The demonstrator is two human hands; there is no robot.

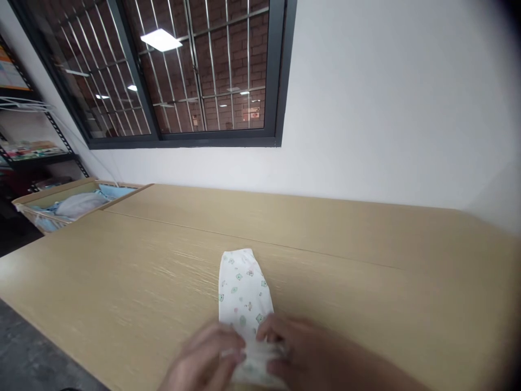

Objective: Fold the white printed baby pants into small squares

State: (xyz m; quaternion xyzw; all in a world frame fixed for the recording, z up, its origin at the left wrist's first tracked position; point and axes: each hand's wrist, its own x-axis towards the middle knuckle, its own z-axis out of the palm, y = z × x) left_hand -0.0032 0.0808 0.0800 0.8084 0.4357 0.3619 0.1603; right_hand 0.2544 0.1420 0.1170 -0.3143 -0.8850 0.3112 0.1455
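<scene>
A long, narrow piece of white cloth (243,288), printed with small green and pink figures, lies on the wooden table in front of me. It looks like a folded garment, but its exact kind does not show. At its near end, my left hand (207,353) pinches the left edge with bent fingers. My right hand (299,350) grips the same end from the right, thumb and fingers closed on it. Between the hands the fabric is bunched up. Motion blurs both hands, and they partly hide the near part of the cloth.
The pale wooden table (134,260) reaches to a white wall (386,108) with a barred window (203,70). At the far left stands a wooden crib-like box (44,201) holding blue and white bedding (81,205). Behind it is a dark metal shelf (44,159).
</scene>
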